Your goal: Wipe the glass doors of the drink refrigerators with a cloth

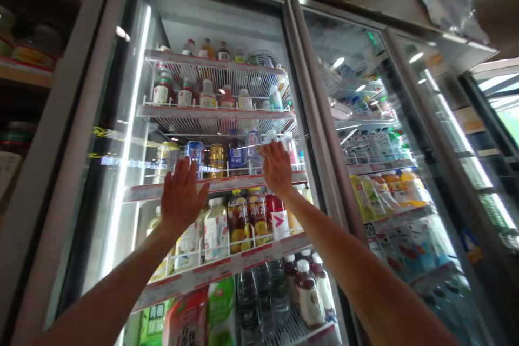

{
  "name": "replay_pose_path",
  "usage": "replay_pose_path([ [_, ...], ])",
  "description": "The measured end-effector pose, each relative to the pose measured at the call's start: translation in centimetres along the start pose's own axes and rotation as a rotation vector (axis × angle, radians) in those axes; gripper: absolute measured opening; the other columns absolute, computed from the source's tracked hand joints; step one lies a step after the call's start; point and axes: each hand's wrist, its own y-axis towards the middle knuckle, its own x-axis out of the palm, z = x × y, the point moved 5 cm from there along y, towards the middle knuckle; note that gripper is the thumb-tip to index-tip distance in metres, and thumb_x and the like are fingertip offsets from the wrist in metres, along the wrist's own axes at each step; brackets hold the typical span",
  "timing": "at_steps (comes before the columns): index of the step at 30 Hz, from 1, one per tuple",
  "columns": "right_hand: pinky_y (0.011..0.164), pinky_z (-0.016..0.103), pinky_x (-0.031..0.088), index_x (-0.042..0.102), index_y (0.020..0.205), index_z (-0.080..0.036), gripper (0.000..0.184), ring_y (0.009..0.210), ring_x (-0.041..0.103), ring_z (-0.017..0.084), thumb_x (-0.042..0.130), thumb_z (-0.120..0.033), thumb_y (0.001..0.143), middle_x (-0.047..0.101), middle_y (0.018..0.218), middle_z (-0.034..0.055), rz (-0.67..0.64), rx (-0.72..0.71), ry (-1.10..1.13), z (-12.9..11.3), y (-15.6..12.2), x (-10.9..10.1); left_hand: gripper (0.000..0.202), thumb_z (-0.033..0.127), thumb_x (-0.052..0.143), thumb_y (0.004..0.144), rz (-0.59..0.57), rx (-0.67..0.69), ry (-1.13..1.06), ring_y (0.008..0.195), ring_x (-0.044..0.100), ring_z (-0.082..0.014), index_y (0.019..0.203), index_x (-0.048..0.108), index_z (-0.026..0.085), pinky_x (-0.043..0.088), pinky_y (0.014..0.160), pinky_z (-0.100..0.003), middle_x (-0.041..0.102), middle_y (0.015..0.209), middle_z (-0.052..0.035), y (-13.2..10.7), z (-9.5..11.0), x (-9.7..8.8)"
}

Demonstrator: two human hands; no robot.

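Both hands are raised in front of the glass door (211, 16) of a drinks fridge. My left hand (182, 192) is open with its thumb apart from the fingers, before the shelf with a blue can (195, 152) and a gold can (216, 160). Higher and to the right, my right hand (277, 167) has its fingers stretched out, near a clear bottle with a blue label (253, 147). A pale streak lies by its fingertips; whether it is a reflection is unclear. I cannot tell if either palm touches the glass. Neither hand visibly holds anything.
Below the hands, brown tea bottles (239, 219) and a red bottle (278, 216) line a shelf. Dark-red bottles with white caps (307, 286) stand lower. A metal door frame (320, 113) separates this door from another glazed fridge section. Dark shelves with jars (34, 48) are at left.
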Motion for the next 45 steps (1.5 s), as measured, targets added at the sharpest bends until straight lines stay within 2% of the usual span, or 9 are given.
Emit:
replay_pose_path([
  [4, 0.113, 0.042, 0.022, 0.042, 0.136, -0.019, 0.047, 0.14, 0.021, 0.02, 0.033, -0.023, 0.091, 0.033, 0.149, 0.0048, -0.026, -0.217, 0.023, 0.2, -0.8, 0.1, 0.066, 0.051, 0.023, 0.089, 0.033, 0.008, -0.005, 0.14, 0.02, -0.0267, 0.14, 0.031, 0.008, 0.017, 0.113, -0.048, 0.029, 0.148, -0.017, -0.1, 0.1, 0.4],
  [8, 0.108, 0.055, 0.026, 0.043, 0.136, -0.016, 0.048, 0.138, 0.026, 0.027, 0.03, -0.021, 0.09, 0.037, 0.145, 0.0125, 0.141, 0.201, 0.022, 7.3, 1.2, -1.1, 0.065, 0.047, 0.023, 0.09, 0.024, 0.009, 0.002, 0.14, 0.019, -0.0267, 0.14, 0.031, 0.007, 0.017, 0.113, -0.049, 0.028, 0.148, -0.0179, -0.2, 0.0, 0.4],
  [10, 0.106, 0.057, 0.027, 0.044, 0.134, -0.013, 0.049, 0.137, 0.027, 0.03, 0.03, -0.021, 0.088, 0.038, 0.144, 0.0153, 0.209, 0.302, 0.038, 8.0, 2.2, -1.2, 0.065, 0.047, 0.022, 0.091, 0.029, 0.009, 0.021, 0.14, 0.02, -0.0271, 0.139, 0.032, 0.005, 0.017, 0.113, -0.048, 0.029, 0.147, -0.0188, -0.3, 0.1, 0.4],
  [18, 0.114, 0.041, 0.022, 0.043, 0.135, -0.017, 0.047, 0.14, 0.021, 0.021, 0.034, -0.021, 0.089, 0.033, 0.149, 0.0055, -0.048, -0.319, 0.034, -1.4, 1.5, 0.1, 0.066, 0.048, 0.022, 0.089, -0.009, 0.021, 0.045, 0.136, 0.029, -0.0304, 0.134, 0.04, 0.003, 0.021, 0.111, -0.049, 0.037, 0.143, -0.0197, 1.2, -0.2, -0.6],
  [25, 0.108, 0.053, 0.028, 0.043, 0.133, -0.004, 0.048, 0.137, 0.026, 0.03, 0.032, -0.017, 0.088, 0.036, 0.145, 0.0192, 0.15, 0.344, -0.013, 6.5, 4.0, -1.7, 0.067, 0.046, 0.023, 0.088, -0.01, -0.038, 0.045, 0.139, 0.021, -0.0303, 0.137, 0.035, 0.002, 0.016, 0.112, -0.05, 0.028, 0.148, -0.0198, 3.5, -1.9, -0.9],
  [30, 0.113, 0.041, 0.024, 0.043, 0.136, -0.016, 0.048, 0.139, 0.023, 0.022, 0.036, -0.021, 0.089, 0.032, 0.149, 0.0063, 0.033, -0.083, 0.013, -1.7, 3.3, 0.3, 0.067, 0.045, 0.024, 0.088, -0.008, -0.059, 0.016, 0.14, 0.018, -0.0296, 0.138, 0.032, 0.001, 0.015, 0.113, -0.049, 0.025, 0.149, -0.0196, 3.3, -1.7, -0.3],
  [33, 0.114, 0.042, 0.022, 0.041, 0.137, -0.018, 0.048, 0.14, 0.021, 0.021, 0.035, -0.022, 0.09, 0.03, 0.15, 0.0038, -0.029, -0.256, 0.02, -3.0, 2.0, 0.6, 0.067, 0.045, 0.024, 0.089, -0.032, -0.056, 0.016, 0.14, 0.017, -0.0295, 0.139, 0.031, 0.002, 0.015, 0.113, -0.05, 0.024, 0.149, -0.0193, 3.2, -1.8, -0.3],
  [40, 0.108, 0.057, 0.023, 0.04, 0.135, -0.003, 0.05, 0.138, 0.022, 0.033, 0.033, -0.018, 0.088, 0.031, 0.147, 0.0197, 0.148, 0.386, 0.023, 6.5, 4.2, -1.3, 0.068, 0.047, 0.025, 0.088, -0.046, -0.073, 0.019, 0.141, 0.015, -0.0272, 0.14, 0.029, 0.003, 0.012, 0.114, -0.048, 0.023, 0.15, -0.0177, 3.0, -1.8, -0.1],
  [45, 0.113, 0.043, 0.025, 0.044, 0.135, -0.018, 0.048, 0.139, 0.023, 0.023, 0.039, -0.02, 0.087, 0.034, 0.148, 0.0043, 0.051, -0.024, 0.06, -2.7, 4.3, 0.3, 0.068, 0.048, 0.024, 0.088, -0.047, -0.071, 0.006, 0.141, 0.015, -0.0273, 0.141, 0.028, 0.006, 0.013, 0.114, -0.049, 0.023, 0.15, -0.0168, 3.1, -1.8, -0.1],
])
